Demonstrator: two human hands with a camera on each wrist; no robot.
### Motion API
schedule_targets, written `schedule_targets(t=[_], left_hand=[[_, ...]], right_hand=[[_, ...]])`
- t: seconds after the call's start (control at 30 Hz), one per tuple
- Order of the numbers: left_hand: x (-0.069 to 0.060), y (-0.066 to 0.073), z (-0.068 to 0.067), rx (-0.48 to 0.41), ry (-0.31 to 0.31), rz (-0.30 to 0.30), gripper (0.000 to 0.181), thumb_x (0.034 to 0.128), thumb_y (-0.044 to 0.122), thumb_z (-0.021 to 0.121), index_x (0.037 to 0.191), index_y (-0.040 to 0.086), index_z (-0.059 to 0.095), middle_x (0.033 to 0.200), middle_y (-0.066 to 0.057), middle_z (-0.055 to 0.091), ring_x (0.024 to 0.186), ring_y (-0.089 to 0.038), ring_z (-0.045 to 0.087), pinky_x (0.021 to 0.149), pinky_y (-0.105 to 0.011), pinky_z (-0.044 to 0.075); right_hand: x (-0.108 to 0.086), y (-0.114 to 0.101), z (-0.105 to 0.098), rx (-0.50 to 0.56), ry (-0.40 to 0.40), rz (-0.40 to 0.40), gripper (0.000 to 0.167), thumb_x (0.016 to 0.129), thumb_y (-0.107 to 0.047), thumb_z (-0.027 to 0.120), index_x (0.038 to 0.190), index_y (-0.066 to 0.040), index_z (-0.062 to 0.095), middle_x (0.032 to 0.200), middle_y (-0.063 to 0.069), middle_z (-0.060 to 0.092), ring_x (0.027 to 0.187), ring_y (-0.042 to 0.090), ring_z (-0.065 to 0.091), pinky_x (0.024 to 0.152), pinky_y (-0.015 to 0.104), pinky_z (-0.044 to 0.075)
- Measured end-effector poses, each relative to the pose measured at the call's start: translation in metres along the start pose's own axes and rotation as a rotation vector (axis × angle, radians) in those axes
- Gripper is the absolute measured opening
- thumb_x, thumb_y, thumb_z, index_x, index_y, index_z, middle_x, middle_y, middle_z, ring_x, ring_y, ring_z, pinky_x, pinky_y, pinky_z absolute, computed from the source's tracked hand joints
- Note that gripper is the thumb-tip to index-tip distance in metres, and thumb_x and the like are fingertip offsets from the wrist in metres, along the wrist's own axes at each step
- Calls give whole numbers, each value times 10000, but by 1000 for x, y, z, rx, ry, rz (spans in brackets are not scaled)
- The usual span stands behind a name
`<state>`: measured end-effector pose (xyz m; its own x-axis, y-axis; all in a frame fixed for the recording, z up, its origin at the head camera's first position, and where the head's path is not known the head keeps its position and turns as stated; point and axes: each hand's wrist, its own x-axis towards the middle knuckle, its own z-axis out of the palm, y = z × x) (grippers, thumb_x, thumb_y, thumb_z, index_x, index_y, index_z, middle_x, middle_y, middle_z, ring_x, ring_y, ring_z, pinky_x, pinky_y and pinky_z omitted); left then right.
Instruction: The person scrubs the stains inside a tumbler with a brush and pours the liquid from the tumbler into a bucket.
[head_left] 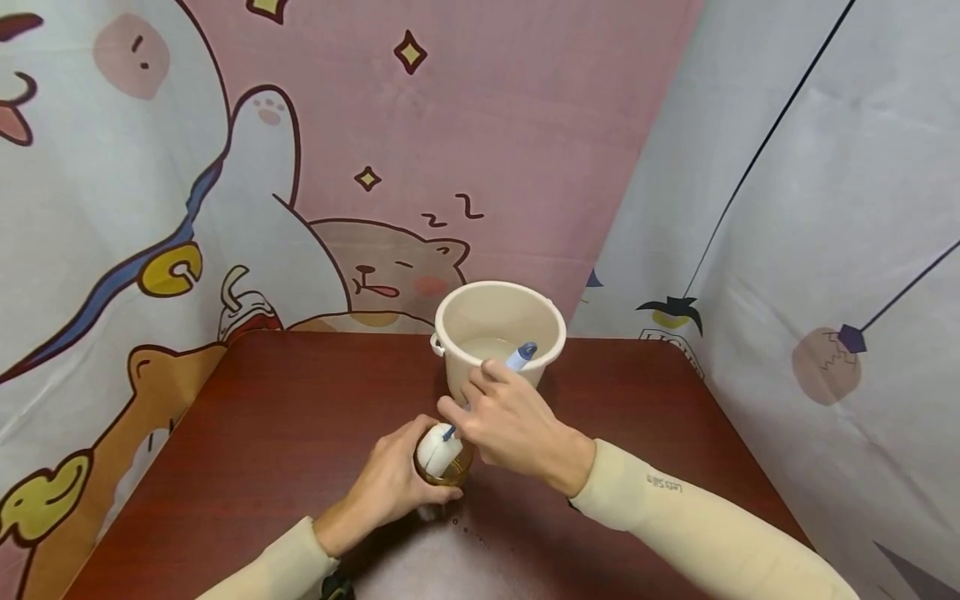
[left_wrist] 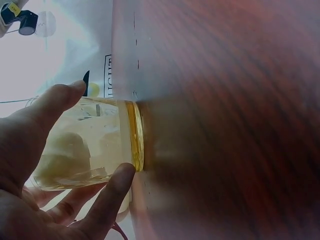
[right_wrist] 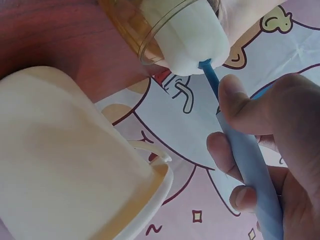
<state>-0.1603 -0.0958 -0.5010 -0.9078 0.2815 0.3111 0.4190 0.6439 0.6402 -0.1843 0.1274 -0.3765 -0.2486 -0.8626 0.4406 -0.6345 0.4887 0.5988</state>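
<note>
Left hand: clamped on the glass, thumb and fingers curled round its sides. The glass was at the lower centre of the head view, its mouth facing up toward the camera; amber tint, strongest at the base rim in the left wrist view. That base stood close to the table; could not tell whether it touched.

Right hand: clamped on the brush, fingers and thumb wrapped round the pale blue handle. The brush slanted from the centre of the head view down to the glass. Its white head sat partly in the glass mouth, the rest protruding; a darker blue neck joined head and handle. In the right wrist view, head and glass were at the top, the handle running to the lower right.

Bucket: cream, upright on the table, just right of centre in the head view, behind the hands. A shallow pale liquid showed at its bottom; the upper end of the handle overlapped its near rim. In the right wrist view it filled the lower left.

Table: dark red-brown, with small droplets below the glass. Cartoon cloth hung behind and at both sides. Both sleeves were cream, the right one bearing small lettering.
</note>
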Motion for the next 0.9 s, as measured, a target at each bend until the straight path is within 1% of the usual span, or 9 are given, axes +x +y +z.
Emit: schedule_targets(t=[0.2, 0.33, 0.4, 0.5, 0.63, 0.73, 0.9], left_hand=[[0, 1, -1, 19, -3, 3, 792, 626, 410, 1173, 1239, 265, 692, 1055, 101, 762, 907, -73, 702, 775, -288, 589], [0, 0, -1, 30, 1, 14, 797, 628, 422, 1172, 1246, 271, 691, 1054, 107, 764, 920, -82, 711, 790, -303, 589], [0, 0, -1, 33, 5, 20, 803, 626, 429, 1172, 1251, 277, 691, 1059, 108, 772, 934, -89, 724, 802, -315, 596], [0, 0, 0, 33, 13, 29, 808, 623, 427, 1173, 1258, 279, 695, 1075, 101, 788, 953, -100, 742, 818, -328, 608], [0, 0, 0, 33, 21, 44, 805, 624, 398, 1173, 1261, 265, 700, 1090, 85, 802, 961, -125, 764, 829, -331, 621], [0, -1, 0, 34, 23, 47, 807, 627, 390, 1173, 1269, 262, 701, 1101, 78, 808, 973, -144, 780, 835, -330, 627], [0, -1, 0, 31, 16, 41, 815, 628, 410, 1174, 1278, 269, 702, 1111, 79, 806, 983, -135, 775, 838, -324, 625]], right_hand=[[3, 0, -6, -51, -33, -19, 228, 820, -144, 857, 978, -241, 725, 784, -16, 733, 805, 208, 665, 939, 352, 469], [5, 1, -10, -106, -50, -55, 196, 888, -184, 905, 965, -242, 734, 818, -18, 774, 827, 199, 661, 945, 340, 454], [7, 2, -12, -136, -57, -82, 182, 923, -199, 905, 943, -242, 730, 829, -20, 789, 838, 196, 660, 948, 336, 449], [9, 4, -14, -166, -65, -120, 191, 941, -239, 901, 902, -248, 714, 839, -26, 795, 855, 191, 655, 951, 334, 439], [12, 6, -16, -189, -74, -162, 191, 941, -265, 890, 874, -249, 712, 844, -26, 798, 867, 196, 635, 941, 340, 421], [14, 8, -18, -199, -88, -189, 179, 950, -256, 874, 861, -253, 718, 840, -23, 809, 870, 198, 631, 935, 344, 415], [15, 11, -20, -181, -116, -204, 177, 938, -267, 879, 856, -278, 723, 814, -42, 808, 878, 188, 663, 947, 342, 417]])
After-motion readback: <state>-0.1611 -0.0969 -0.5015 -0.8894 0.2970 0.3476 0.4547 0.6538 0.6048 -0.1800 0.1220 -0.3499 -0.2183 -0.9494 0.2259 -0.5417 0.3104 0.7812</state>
